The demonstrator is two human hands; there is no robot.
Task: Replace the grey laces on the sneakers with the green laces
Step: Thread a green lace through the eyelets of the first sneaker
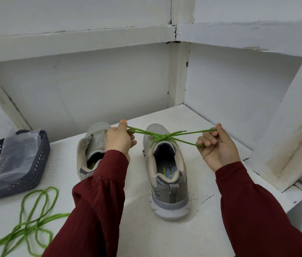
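Nearest, a loose green lace (35, 225) lies coiled on the white bench (142, 229). Farther back, the left hand (119, 140) and right hand (218, 147) each have fingers curled tight on the strung green lace (162, 137), apparently knotted over the right sneaker (165, 190). The left sneaker (90, 145) stands just beside it.

Left hand (119, 140), right hand (218, 148) gripping green lace (181, 140), crossed over sneaker (168, 175)
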